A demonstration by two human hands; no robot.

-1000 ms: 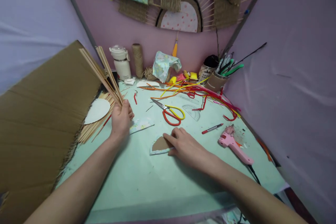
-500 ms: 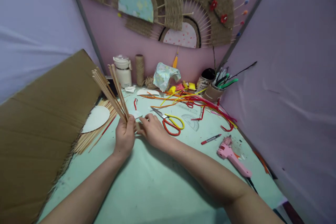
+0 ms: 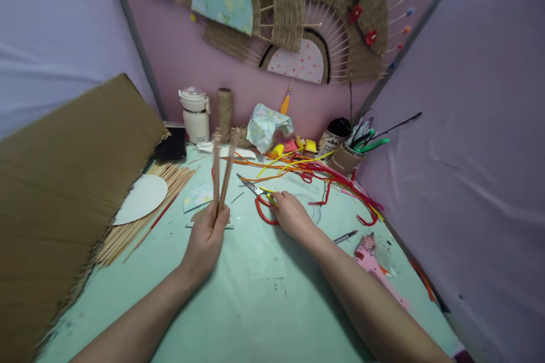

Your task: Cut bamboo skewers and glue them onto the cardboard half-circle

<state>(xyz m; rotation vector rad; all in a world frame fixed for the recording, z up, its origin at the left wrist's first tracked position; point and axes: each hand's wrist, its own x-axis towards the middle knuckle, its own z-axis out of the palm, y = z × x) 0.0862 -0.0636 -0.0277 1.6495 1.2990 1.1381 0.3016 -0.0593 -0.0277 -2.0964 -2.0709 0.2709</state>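
My left hand (image 3: 207, 241) is closed around a bundle of thin wooden sticks (image 3: 222, 173), which stand up from the fist in two slightly splayed groups. Beneath that hand, partly hidden, lies a flat piece with a pale edge; a floral fabric piece (image 3: 198, 198) is just to its left. My right hand (image 3: 293, 215) has its fingers closed at the yellow handle of a pair of scissors (image 3: 258, 190). The blades point away to the left, and the red handle loop shows beside the fingertips.
A large cardboard sheet (image 3: 72, 193) leans at left, near loose sticks (image 3: 140, 227) and a white half-round piece (image 3: 142, 198). Coloured pipe cleaners (image 3: 340, 181), a pen (image 3: 346, 236) and a pink glue gun (image 3: 374, 264) lie right. A jar (image 3: 196, 116) and twine spool (image 3: 225, 110) stand behind.
My right hand has moved away from the left one, rightward to the scissors. The stick bundle has turned from leaning left to nearly upright. The view has shifted slightly.
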